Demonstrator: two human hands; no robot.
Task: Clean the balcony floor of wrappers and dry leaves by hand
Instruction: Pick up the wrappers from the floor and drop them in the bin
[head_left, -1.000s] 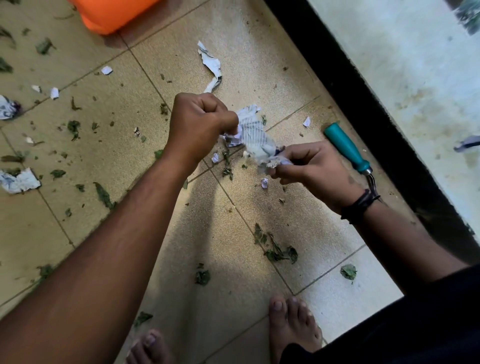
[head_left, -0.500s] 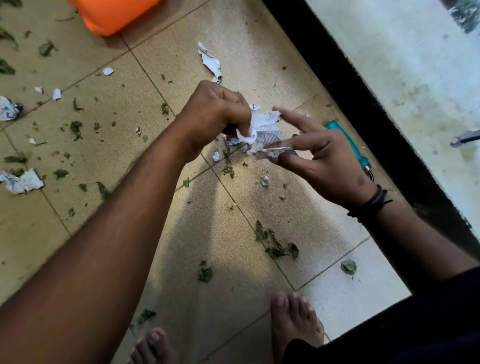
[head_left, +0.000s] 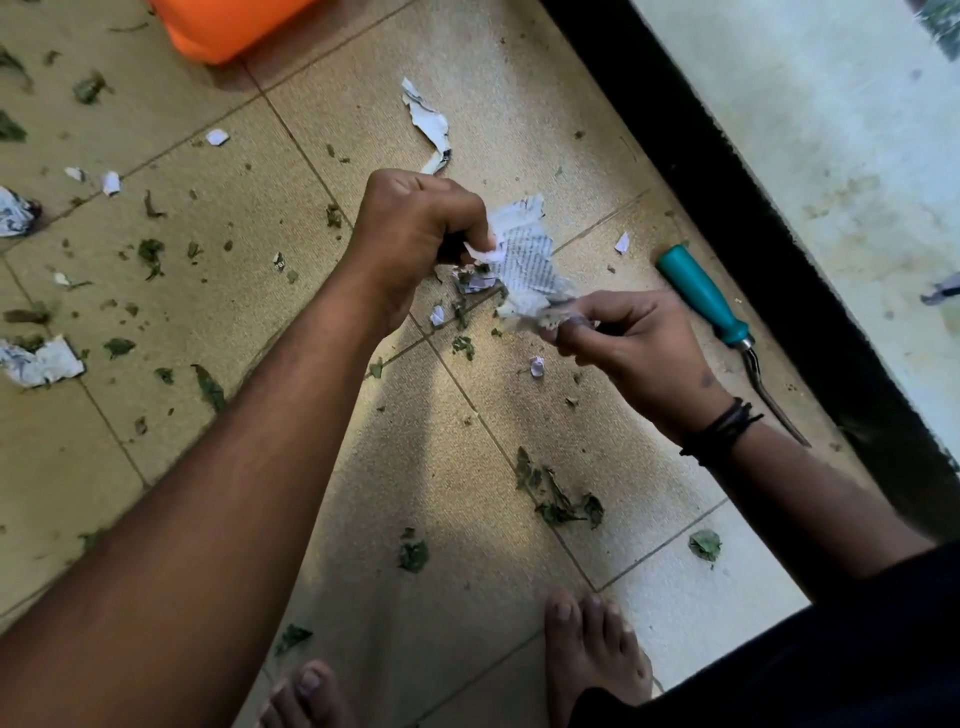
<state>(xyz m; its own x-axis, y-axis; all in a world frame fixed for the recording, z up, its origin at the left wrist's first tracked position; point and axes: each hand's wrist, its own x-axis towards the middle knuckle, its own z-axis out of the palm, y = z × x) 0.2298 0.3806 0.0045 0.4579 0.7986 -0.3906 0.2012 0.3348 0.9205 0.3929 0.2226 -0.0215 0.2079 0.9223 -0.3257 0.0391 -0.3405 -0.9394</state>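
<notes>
Litter covers most of the balcony floor (head_left: 218, 426), so by my reckoning the job is barely begun. The left hand (head_left: 415, 234) is curled tight round one end of a torn printed paper scrap (head_left: 524, 260), and the right hand (head_left: 628, 343) pinches its other end between thumb and fingers, the two hands held near each other above the tiles with the scrap stretched between them. That one piece is all I can see gathered (whether more is bunched inside the left fist I cannot tell). Plenty is left: a long curled paper strip (head_left: 428, 124) lies beyond the hands, a crumpled paper piece (head_left: 41, 364) and another paper wad (head_left: 13, 213) sit at the far left, small white bits are scattered about, and dry leaves lie everywhere, with a leaf clump (head_left: 558, 499) close to the bare feet. A teal-handled tool (head_left: 701, 296) lies untouched beside the dark threshold, and an orange container (head_left: 228, 26) stands at the top edge. No heap or bag for the collected rubbish is in sight.
</notes>
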